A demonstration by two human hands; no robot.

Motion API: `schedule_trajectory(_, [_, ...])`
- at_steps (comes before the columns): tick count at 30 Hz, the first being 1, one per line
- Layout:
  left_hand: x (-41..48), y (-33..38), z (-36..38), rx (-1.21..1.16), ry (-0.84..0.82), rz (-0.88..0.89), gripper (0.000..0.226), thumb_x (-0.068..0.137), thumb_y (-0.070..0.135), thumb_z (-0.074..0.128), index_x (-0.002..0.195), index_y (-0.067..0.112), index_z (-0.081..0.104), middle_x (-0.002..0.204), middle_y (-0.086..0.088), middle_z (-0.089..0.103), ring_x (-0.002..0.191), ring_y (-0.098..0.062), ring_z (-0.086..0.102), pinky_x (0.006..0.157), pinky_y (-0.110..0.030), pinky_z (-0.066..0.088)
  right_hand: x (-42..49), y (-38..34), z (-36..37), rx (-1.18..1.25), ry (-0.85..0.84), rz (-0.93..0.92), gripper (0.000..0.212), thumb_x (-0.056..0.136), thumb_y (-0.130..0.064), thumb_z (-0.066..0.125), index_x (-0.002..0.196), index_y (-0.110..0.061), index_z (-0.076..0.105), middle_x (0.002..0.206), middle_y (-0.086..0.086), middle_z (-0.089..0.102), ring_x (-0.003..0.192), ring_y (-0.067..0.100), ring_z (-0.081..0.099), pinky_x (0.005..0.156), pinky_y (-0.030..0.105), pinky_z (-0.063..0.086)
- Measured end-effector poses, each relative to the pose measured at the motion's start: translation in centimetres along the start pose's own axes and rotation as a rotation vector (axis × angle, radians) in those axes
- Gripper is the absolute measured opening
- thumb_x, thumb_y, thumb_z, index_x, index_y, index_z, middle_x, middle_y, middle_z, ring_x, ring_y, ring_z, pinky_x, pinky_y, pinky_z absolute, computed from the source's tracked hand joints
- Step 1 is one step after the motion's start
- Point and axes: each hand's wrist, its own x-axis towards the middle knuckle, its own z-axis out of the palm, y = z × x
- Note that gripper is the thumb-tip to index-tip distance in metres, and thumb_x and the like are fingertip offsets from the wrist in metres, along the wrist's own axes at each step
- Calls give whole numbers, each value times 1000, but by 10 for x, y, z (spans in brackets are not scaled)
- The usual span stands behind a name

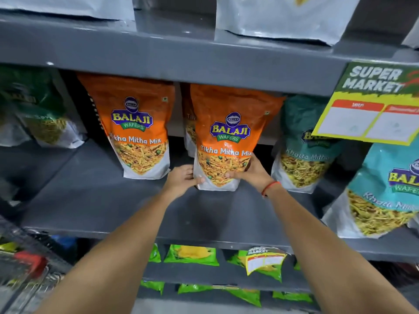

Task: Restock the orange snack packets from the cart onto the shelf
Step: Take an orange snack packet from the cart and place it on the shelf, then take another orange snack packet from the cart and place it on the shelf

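Grey metal shelf (90, 200): left hand (183, 177) and right hand (251, 171) grip glossy orange packet (229, 132) upright.

Grey shelf (95, 200), two orange packets (136, 128) upright, teal packets (303, 150) beside

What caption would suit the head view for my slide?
Both hands, left and right, set an orange packet upright on the grey shelf, beside another orange packet.

cart (25, 266) blurred at lower left, teal packet (385, 191) cut by right edge
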Motion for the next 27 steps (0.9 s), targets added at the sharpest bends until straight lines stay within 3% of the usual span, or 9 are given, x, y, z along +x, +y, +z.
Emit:
schedule_trajectory(5, [-12, 7, 0, 86, 17, -8, 60, 75, 13, 74, 127, 2, 48, 126, -17, 60, 106, -22, 60, 84, -19, 50, -15, -1, 6, 0, 61, 14, 84, 60, -10, 86, 129, -15, 39, 122, 1, 58, 116, 17, 53, 102, 38, 45])
schedule_trajectory(8, [-30, 11, -12, 102, 60, -23, 72, 75, 24, 74, 135, 8, 40, 130, -14, 56, 115, -25, 56, 96, -31, 44, -38, 3, 24, 59, 282, 13, 91, 61, -18, 87, 136, -10, 35, 137, 9, 49, 126, 19, 45, 105, 36, 39])
schedule_trajectory(10, [-47, 11, -26, 81, 87, -7, 61, 77, 22, 72, 130, 9, 46, 125, -14, 60, 108, -22, 58, 92, -28, 43, -57, 2, 44, 106, 450, -9, 84, 64, -22, 85, 134, -9, 40, 136, 11, 50, 126, 21, 47, 102, 32, 42])
schedule_trajectory(12, [-72, 6, -50, 24, 126, 4, 45, 77, 18, 72, 118, 12, 55, 114, -14, 65, 100, -20, 61, 90, -25, 44, -74, -3, 77, 131, 550, -37, 72, 63, -27, 83, 125, -10, 50, 126, 8, 53, 116, 21, 52, 89, 20, 48])
schedule_trajectory(14, [-100, -1, -78, -8, 205, 25, 32, 75, 16, 74, 105, 16, 61, 98, -10, 69, 90, -12, 65, 88, -22, 47, -85, -10, 116, 120, 600, -76, 57, 67, -24, 79, 117, -9, 55, 115, 5, 52, 109, 23, 55, 90, 31, 52])
schedule_trajectory(16, [-131, -11, -112, -17, 295, 47, 26, 74, 12, 74, 99, 13, 64, 83, -2, 70, 75, 6, 64, 81, -11, 49, -94, -21, 164, 96, 538, -115, 44, 72, -20, 77, 109, -7, 58, 106, 4, 56, 104, 29, 59, 91, 43, 50])
schedule_trajectory(20, [-201, -37, -188, -14, 442, -2, 20, 76, 5, 70, 88, 20, 64, 63, 21, 71, 65, 13, 62, 72, -4, 48, -114, -53, 276, 43, 192, -174, 25, 76, -16, 75, 94, -18, 59, 99, 7, 61, 89, 22, 61, 73, 19, 48])
schedule_trajectory(25, [-297, -84, -282, -17, 696, -125, 20, 79, 7, 68, 99, 9, 61, 79, 4, 66, 62, 11, 62, 67, -11, 49, -144, -77, 405, -107, -177, -280, 21, 75, -12, 75, 92, -6, 66, 97, 13, 66, 70, 6, 56, 73, 11, 45])
schedule_trajectory(27, [-341, -109, -312, -12, 805, -217, 21, 79, 11, 69, 99, 7, 62, 82, -3, 67, 65, 7, 63, 70, -15, 50, -158, -83, 454, -158, -316, -278, 21, 74, -11, 75, 92, -4, 66, 98, 16, 67, 74, 13, 58, 77, 22, 49])
